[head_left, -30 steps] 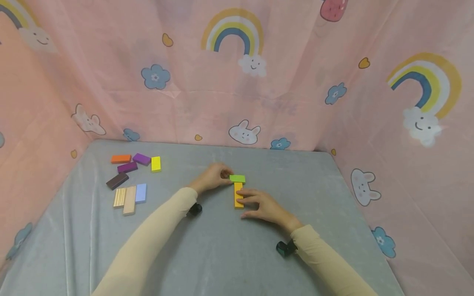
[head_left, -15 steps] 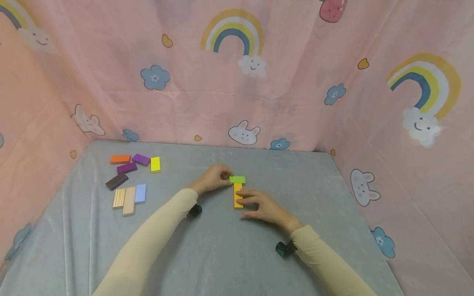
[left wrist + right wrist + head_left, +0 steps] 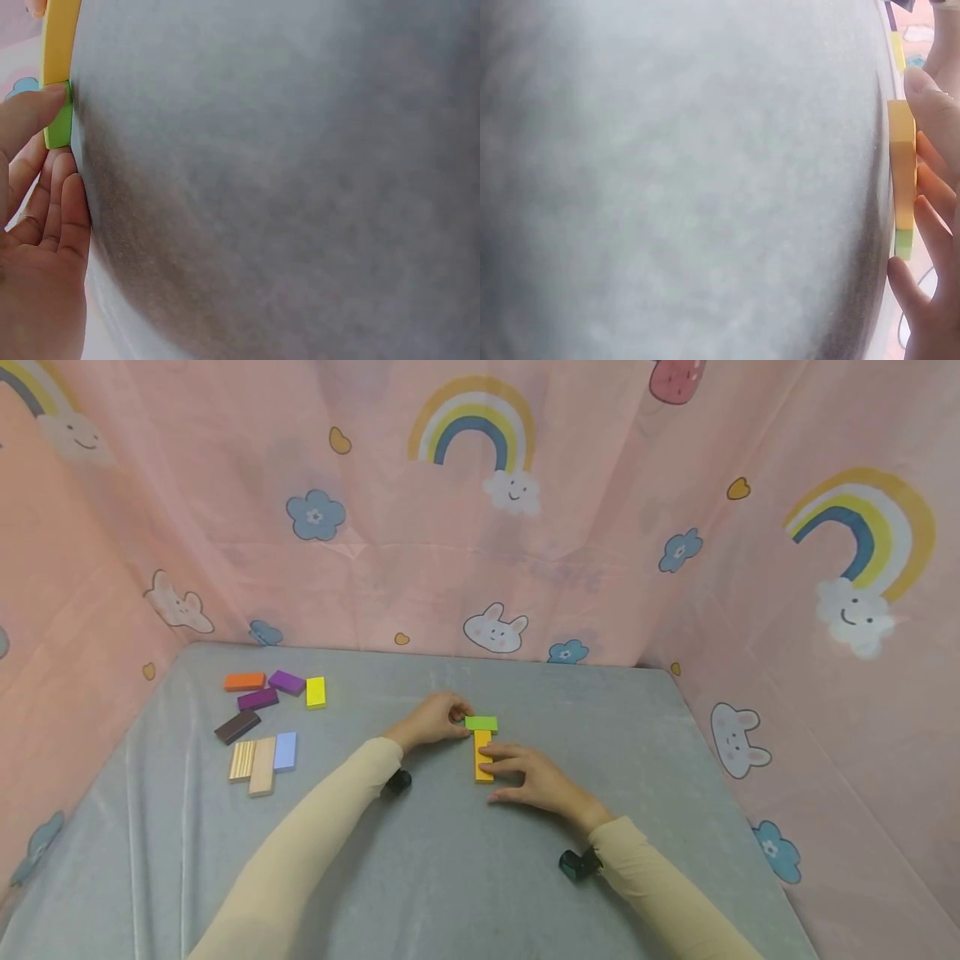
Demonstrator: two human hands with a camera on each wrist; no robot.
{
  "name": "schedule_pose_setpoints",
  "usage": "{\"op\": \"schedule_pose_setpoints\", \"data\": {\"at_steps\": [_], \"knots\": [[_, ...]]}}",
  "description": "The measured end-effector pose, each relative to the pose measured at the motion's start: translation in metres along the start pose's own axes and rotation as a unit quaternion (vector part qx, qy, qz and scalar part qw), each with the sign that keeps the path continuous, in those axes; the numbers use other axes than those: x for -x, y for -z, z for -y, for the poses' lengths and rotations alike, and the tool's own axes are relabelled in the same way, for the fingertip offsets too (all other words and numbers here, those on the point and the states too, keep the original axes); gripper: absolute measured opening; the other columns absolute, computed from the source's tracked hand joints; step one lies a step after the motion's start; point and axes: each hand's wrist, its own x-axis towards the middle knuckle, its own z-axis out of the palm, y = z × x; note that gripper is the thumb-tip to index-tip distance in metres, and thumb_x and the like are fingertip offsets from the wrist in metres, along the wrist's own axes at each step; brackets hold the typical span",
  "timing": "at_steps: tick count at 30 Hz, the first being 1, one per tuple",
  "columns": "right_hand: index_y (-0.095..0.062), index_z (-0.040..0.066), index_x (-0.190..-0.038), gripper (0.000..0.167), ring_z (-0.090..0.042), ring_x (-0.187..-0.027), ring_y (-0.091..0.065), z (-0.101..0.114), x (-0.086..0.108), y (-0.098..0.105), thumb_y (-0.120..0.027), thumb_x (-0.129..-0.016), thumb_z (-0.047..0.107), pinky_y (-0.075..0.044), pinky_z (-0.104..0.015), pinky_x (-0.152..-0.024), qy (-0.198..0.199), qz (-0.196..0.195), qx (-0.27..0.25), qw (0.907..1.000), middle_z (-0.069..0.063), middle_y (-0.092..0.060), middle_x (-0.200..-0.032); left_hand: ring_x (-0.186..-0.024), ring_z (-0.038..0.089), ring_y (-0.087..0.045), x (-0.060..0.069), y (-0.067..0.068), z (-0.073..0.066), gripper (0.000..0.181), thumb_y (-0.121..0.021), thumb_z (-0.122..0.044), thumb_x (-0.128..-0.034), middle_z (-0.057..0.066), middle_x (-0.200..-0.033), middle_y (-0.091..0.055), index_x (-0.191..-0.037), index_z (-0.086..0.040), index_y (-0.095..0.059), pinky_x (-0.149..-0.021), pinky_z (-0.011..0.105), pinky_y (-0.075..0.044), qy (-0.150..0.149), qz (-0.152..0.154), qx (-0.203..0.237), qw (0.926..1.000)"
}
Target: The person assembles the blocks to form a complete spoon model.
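A green block [image 3: 486,723] lies flat across the far end of an orange-yellow block [image 3: 480,757], and the two form a T. My left hand [image 3: 433,720] pinches the green block's left end, thumb on the near side and fingers beyond it. In the left wrist view the thumb covers part of the green block [image 3: 59,133]. From the right, my right hand [image 3: 538,781] touches the orange-yellow block with extended fingertips. Its thumb stays apart from that block, near its closer end. The right wrist view shows the orange-yellow block [image 3: 902,161] beside those fingers.
At the table's left lie loose blocks: orange [image 3: 244,682], two purple [image 3: 258,699], yellow [image 3: 316,692] and dark brown [image 3: 237,727]. Nearer, a striped block [image 3: 242,761], a plain wooden block [image 3: 262,767] and a light blue block [image 3: 286,752] sit side by side. Pink curtains surround the grey table [image 3: 450,877].
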Motion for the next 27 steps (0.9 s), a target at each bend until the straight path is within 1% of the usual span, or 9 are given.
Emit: {"op": "schedule_pose_setpoints", "data": {"at_steps": [5, 13, 27], "knots": [[-0.069, 0.017, -0.126, 0.052, -0.024, -0.141, -0.048, 0.0009, 0.0003, 0.0009, -0.082, -0.079, 0.035, -0.04, -0.048, -0.115, 0.004, -0.001, 0.003, 1.0, 0.001, -0.056, -0.147, -0.101, 0.019, -0.062, -0.0003, 0.0006, -0.001, 0.033, -0.077, -0.014, -0.085, 0.009, -0.11, -0.068, -0.116, -0.005, -0.069, -0.094, 0.034, -0.054, 0.002, 0.003, 0.004, 1.0], [-0.068, 0.018, -0.127, 0.052, -0.023, -0.141, -0.047, -0.0009, -0.0003, 0.0001, -0.08, -0.08, 0.036, -0.04, -0.048, -0.115, -0.005, 0.009, 0.004, 0.9999, 0.002, -0.054, -0.148, -0.101, 0.02, -0.062, -0.0007, 0.0012, -0.0016, 0.033, -0.077, -0.014, -0.0848, 0.009, -0.111, -0.069, -0.115, -0.006, -0.068, -0.094, 0.034, -0.054, 0.001, 0.008, 0.001, 1.0], [-0.069, 0.018, -0.126, 0.051, -0.024, -0.141, -0.048, -0.0001, -0.0007, 0.0003, -0.081, -0.079, 0.035, -0.04, -0.048, -0.116, -0.003, 0.003, 0.006, 1.0, 0.002, -0.056, -0.146, -0.101, 0.019, -0.061, -0.0009, 0.0005, -0.0006, 0.036, -0.078, -0.013, -0.0834, 0.008, -0.109, -0.068, -0.117, -0.006, -0.068, -0.094, 0.034, -0.054, 0.004, 0.009, -0.004, 0.9999]]}}
